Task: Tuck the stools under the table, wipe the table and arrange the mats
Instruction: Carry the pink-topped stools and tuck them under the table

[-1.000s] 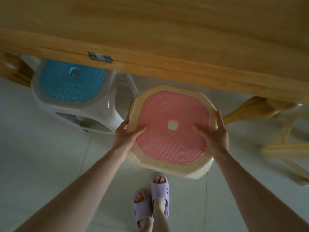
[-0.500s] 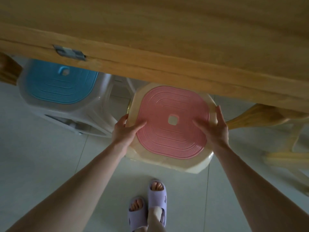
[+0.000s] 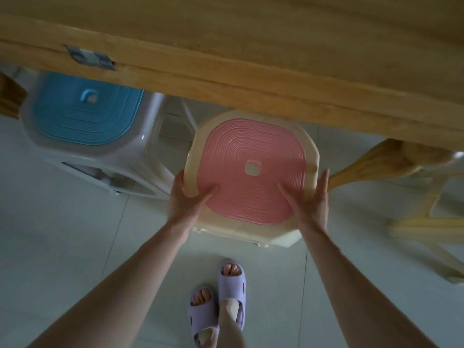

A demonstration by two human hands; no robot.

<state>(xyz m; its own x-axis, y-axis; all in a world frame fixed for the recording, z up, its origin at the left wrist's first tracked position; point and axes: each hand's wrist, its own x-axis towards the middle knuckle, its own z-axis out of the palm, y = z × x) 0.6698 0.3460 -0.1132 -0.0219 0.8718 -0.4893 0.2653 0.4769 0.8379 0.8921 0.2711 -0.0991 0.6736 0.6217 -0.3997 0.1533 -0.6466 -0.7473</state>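
Head view: pink-topped cream plastic stool [image 3: 251, 172] partly under pale wooden table [image 3: 251, 46].
Left hand [image 3: 185, 199] and right hand [image 3: 311, 202] grip its seat edges; blue-topped white plastic stool [image 3: 85, 109] looks tucked; wiping and mats likely remain.

Ribbed plastic stool [image 3: 251, 172], grained wooden table [image 3: 251, 46]

place: home dining area | cues: wooden table [image 3: 251, 46], blue stool [image 3: 82, 114], pink stool [image 3: 238, 146] — tiled floor [image 3: 62, 234], slippers [image 3: 232, 281]
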